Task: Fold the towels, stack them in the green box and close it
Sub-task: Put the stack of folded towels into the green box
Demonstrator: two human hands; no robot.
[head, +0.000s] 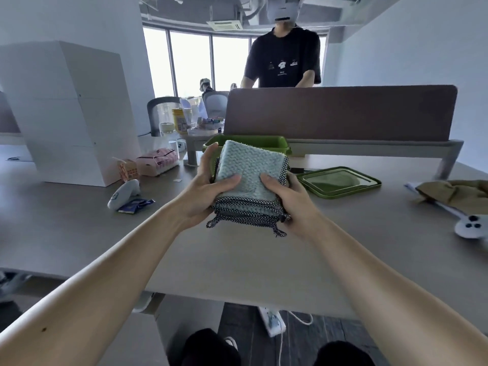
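Both grips are clamped on the towels (pixel 250 165). The left grip (pixel 207 180) wraps the stack's left edge and the right grip (pixel 289 196) its right. Each thumb (pixel 229 180) presses flat on the pale top layer, and the fingers are mostly hidden beneath. The folded stack hangs between the two grips, above the counter (pixel 237 260) and clear of it. The box (pixel 280 142) stands open just beyond the grips. The stack hides its inside, so I cannot tell whether anything lies in it. The lid (pixel 340 182) rests on the counter to the right of the right grip.

The step in hand looks like carrying the stack forward and lowering it into the box. To do it well, squeeze top and bottom evenly so the layers do not slide apart, and hold the stack level. Two checked loops (pixel 280 231) dangle below the near edge and could snag on the rim, so lift over the near wall before lowering. Square the stack to the walls, set it down flat, then draw the fingers out sideways from beneath rather than dropping it. The right grip is the nearer to the lid for closing.
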